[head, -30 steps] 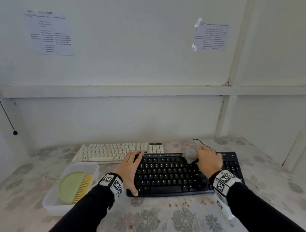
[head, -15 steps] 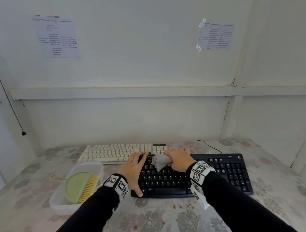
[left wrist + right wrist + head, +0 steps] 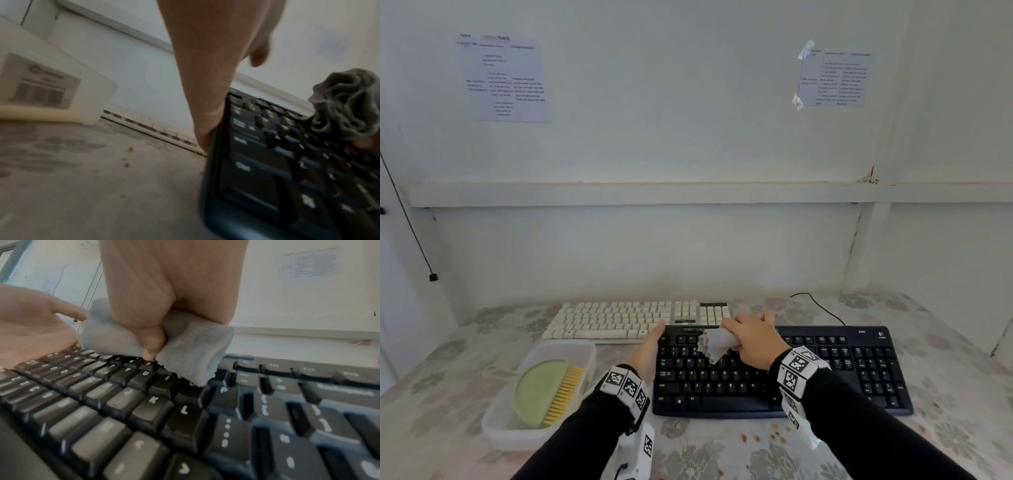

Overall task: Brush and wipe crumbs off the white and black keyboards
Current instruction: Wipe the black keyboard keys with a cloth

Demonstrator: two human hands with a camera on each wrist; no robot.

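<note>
**Cloth swept leftward**

My right hand, clenched round the cloth, has slid left from a second ago onto the black keyboard's upper-left keys; wiping continues. Left hand, fingers relaxed, braces its left edge. White keyboard lies behind; brush (lower left, in its tub) and crumbs are clear.

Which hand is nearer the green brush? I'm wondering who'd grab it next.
Left. The left hand rests on the black keyboard's left edge, beside the brush's tub; the right hand wipes farther right.
</note>
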